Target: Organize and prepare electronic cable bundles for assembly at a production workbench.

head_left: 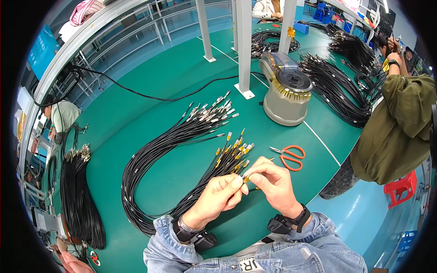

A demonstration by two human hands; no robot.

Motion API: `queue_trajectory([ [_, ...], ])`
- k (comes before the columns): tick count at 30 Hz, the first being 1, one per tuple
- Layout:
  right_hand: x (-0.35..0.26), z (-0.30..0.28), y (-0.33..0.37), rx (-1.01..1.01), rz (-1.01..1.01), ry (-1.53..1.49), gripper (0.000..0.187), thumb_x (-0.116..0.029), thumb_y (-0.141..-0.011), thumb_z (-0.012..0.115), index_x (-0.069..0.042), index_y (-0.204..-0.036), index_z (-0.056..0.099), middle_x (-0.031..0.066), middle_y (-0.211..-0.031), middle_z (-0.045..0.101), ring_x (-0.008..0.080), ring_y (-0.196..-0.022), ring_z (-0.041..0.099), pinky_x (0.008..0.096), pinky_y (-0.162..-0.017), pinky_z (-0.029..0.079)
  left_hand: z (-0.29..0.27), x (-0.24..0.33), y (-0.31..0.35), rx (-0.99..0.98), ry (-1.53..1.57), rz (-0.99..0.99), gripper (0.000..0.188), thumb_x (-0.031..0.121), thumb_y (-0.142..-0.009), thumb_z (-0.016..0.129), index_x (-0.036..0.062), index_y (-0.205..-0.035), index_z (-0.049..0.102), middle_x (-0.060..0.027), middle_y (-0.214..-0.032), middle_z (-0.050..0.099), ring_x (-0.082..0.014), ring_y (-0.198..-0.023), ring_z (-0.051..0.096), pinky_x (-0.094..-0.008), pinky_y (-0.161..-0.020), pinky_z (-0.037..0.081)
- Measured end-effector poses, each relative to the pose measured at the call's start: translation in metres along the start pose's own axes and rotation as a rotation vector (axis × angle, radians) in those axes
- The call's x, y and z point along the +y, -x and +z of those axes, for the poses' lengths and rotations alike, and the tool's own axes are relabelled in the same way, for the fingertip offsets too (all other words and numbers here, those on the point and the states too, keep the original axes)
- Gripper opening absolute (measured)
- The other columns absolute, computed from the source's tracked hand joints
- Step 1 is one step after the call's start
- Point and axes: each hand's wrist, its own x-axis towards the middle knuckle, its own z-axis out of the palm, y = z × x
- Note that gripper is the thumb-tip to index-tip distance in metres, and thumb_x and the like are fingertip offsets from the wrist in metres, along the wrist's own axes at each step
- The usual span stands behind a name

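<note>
In front of me, my left hand [217,196] is closed in a pinch around the end of a black cable. My right hand [274,185] meets it there, thumb and fingers pinching the same end, where a bit of yellow tape [246,179] shows between the fingertips. Most of that connector is hidden by my fingers. Beyond my hands lie cable ends wrapped in yellow tape [234,157]. They belong to a U-shaped bundle of black cables [136,170], whose other ends carry bare silver connectors [221,109]. Orange-handled scissors [292,158] rest, blades apart, right of my right hand.
A round grey tape dispenser [286,102] stands beyond the scissors, near a metal post [244,50]. More black cable bundles lie at left [82,200] and far right [339,88]. A power cord [168,98] crosses the green table [150,118]. A co-worker in an olive jacket [396,129] is at the right.
</note>
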Motion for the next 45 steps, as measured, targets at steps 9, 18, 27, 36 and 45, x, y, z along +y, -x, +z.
queue_trajectory([
  [9, 0.015, 0.010, 0.035, -0.069, -0.093, 0.316, 0.009, 0.000, -0.082, 0.069, 0.001, -0.091, 0.069, 0.0046, -0.083, 0.054, 0.0144, -0.078, 0.050, 0.0252, -0.069, 0.041, -0.005, -0.020, 0.025, -0.020, -0.093, 0.063, 0.022, 0.020, -0.100, 0.052, 0.0029, -0.091, 0.063, -0.0018, -0.069, 0.063, -0.0036, -0.052, 0.048, -0.0187, -0.049, 0.037],
  [18, 0.048, 0.031, 0.054, 0.076, -0.220, 0.435, 0.008, 0.001, -0.080, 0.069, 0.001, -0.088, 0.069, 0.0045, -0.080, 0.053, 0.0149, -0.075, 0.048, 0.0257, -0.067, 0.039, -0.012, -0.041, 0.047, 0.244, -0.512, 0.235, 0.009, 0.010, -0.089, 0.066, 0.0019, -0.089, 0.065, -0.0051, -0.074, 0.068, -0.0109, -0.065, 0.064, -0.0216, -0.060, 0.050],
  [27, 0.052, 0.008, 0.031, 0.060, 0.298, 0.579, 0.019, 0.001, -0.078, 0.068, 0.000, -0.097, 0.066, 0.0074, -0.089, 0.057, 0.0197, -0.085, 0.055, 0.0308, -0.077, 0.044, -0.096, -0.016, 0.126, 0.470, -1.350, 0.480, 0.052, 0.022, -0.072, 0.079, 0.0025, -0.114, 0.055, -0.0170, -0.122, 0.055, -0.0358, -0.113, 0.052, -0.0450, -0.097, 0.041],
  [36, 0.048, 0.086, 0.059, -0.666, -0.312, 1.170, 0.044, -0.014, -0.078, 0.070, -0.010, -0.120, 0.058, 0.0108, -0.124, 0.054, 0.0293, -0.115, 0.051, 0.0463, -0.097, 0.038, -0.230, -0.091, 0.317, 1.454, -0.890, 0.109, 0.070, 0.012, -0.079, 0.072, -0.0020, -0.138, 0.037, -0.0217, -0.136, 0.044, -0.0355, -0.129, 0.040, -0.0408, -0.109, 0.033],
  [45, 0.102, 0.150, 0.045, -1.291, -0.207, 1.296, 0.062, -0.034, -0.083, 0.067, -0.021, -0.139, 0.046, 0.0082, -0.149, 0.037, 0.0331, -0.138, 0.030, 0.0569, -0.110, 0.023, -0.236, -0.106, 0.314, 1.583, -0.828, 0.252, 0.073, 0.012, -0.081, 0.071, -0.0036, -0.141, 0.032, -0.0226, -0.140, 0.039, -0.0349, -0.133, 0.037, -0.0400, -0.111, 0.030],
])
